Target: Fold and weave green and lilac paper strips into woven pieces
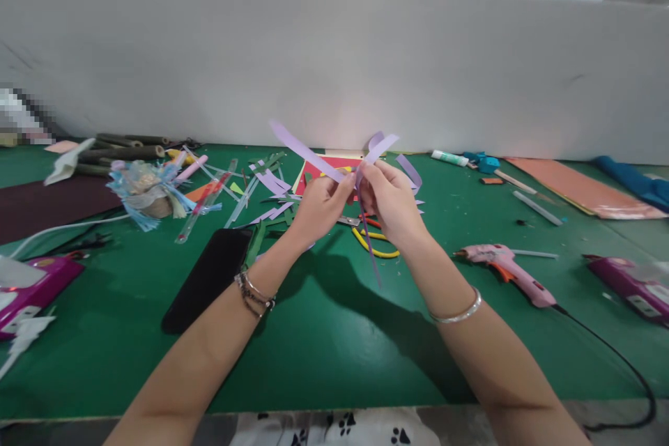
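Observation:
Both hands come together above the middle of the green table, pinching purple paper strips (300,148) that cross between them. My left hand (325,203) closes thumb against fingers on the strips, one end reaching up to the left. Close beside it, my right hand (389,196) is also closed on the strips. Another end sticks up to the right, curled loops lie behind, and a thin one hangs below the fingers. Under my hands lie pliers with yellow handles (380,253), partly hidden. Red paper (308,181) is behind them.
Purple and green paper scraps (272,180) and a clear ruler (206,202) lie left of centre. A black phone (209,282) rests by my left forearm. On the right are a pink glue gun (506,268) with a cord and a glue stick tube (449,158). A grey partition (334,56) stands behind.

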`<action>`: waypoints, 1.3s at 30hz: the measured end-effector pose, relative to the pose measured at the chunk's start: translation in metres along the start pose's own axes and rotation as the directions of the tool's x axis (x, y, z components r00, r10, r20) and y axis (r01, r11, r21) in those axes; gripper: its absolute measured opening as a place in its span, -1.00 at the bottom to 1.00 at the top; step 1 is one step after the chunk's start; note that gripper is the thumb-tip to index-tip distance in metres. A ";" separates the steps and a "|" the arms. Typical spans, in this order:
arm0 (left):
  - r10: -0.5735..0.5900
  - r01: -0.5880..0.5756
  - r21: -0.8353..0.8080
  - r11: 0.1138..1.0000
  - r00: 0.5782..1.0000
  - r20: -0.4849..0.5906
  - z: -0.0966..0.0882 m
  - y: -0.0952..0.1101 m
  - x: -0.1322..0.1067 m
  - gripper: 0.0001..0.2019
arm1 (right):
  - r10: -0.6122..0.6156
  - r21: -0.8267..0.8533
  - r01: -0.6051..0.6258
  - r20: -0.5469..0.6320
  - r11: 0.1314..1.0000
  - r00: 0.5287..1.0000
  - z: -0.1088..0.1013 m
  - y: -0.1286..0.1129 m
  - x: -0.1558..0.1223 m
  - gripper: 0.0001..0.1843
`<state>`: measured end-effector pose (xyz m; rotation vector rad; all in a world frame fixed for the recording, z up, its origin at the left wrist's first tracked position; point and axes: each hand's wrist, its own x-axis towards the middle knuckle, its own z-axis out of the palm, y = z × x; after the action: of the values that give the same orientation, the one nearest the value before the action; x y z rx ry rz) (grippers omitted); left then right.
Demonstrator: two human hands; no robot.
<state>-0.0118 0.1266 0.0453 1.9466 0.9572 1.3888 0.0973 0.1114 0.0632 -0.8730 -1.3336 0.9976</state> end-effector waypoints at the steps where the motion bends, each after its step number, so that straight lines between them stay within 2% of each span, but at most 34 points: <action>1: 0.013 -0.013 0.004 1.000 1.000 -0.009 0.000 0.000 0.000 -0.64 | 0.000 0.013 0.000 0.004 1.000 1.000 0.000 0.001 0.000 -0.67; 5: 0.068 -0.067 0.043 0.997 0.997 -0.021 -0.002 0.002 0.000 -0.73 | -0.021 -0.010 0.021 -0.008 1.000 1.000 0.000 0.002 0.001 -0.67; 9: 0.115 -0.110 0.114 0.987 0.993 -0.032 -0.003 0.001 0.000 -0.70 | -0.023 -0.118 0.023 0.005 0.993 1.000 0.001 0.000 0.000 -0.68; 12: 0.137 -0.122 0.141 0.982 0.986 -0.098 -0.002 0.000 0.000 -0.68 | 0.002 -0.178 0.003 0.028 0.984 1.000 0.003 -0.003 -0.002 -0.69; 16: 0.137 -0.113 0.140 0.984 0.975 -0.175 0.001 0.000 -0.001 -0.66 | 0.058 -0.143 -0.052 0.040 0.988 0.997 0.006 -0.006 -0.003 -0.70; 21: 0.083 -0.077 0.031 0.997 0.949 -0.305 0.002 0.003 -0.003 -0.65 | 0.089 -0.095 -0.083 0.062 0.992 0.994 0.009 -0.003 -0.003 -0.68; 23: 0.029 -0.038 -0.027 0.999 0.958 -0.286 0.002 0.003 -0.003 -0.66 | 0.091 -0.080 -0.086 0.060 0.993 0.994 0.008 0.000 -0.003 -0.67; 25: -0.002 -0.009 -0.054 0.998 0.979 -0.202 0.002 0.002 -0.003 -0.65 | 0.066 -0.060 -0.064 0.037 0.996 0.997 0.007 0.001 -0.003 -0.67; 27: 0.026 -0.029 -0.022 0.999 0.991 -0.129 0.003 0.001 -0.003 -0.63 | 0.028 -0.041 -0.028 -0.002 0.999 1.000 0.005 0.002 -0.002 -0.66; 29: 0.085 -0.081 0.047 0.996 0.991 -0.104 0.004 0.001 -0.003 -0.61 | -0.002 -0.036 0.001 -0.034 0.999 0.999 0.004 0.001 -0.002 -0.64; 33: 0.156 -0.141 0.126 0.982 0.980 -0.120 0.004 0.000 -0.003 -0.60 | 0.016 -0.104 -0.017 -0.009 0.994 1.000 0.003 -0.002 -0.003 -0.64; 39: 0.163 -0.141 0.125 0.982 0.969 -0.184 0.004 -0.001 -0.003 -0.62 | 0.063 -0.154 -0.056 0.044 0.987 0.997 0.005 -0.008 -0.005 -0.68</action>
<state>-0.0085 0.1241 0.0416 2.0302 1.0094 1.6701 0.0926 0.1036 0.0691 -1.0145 -1.4470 0.9778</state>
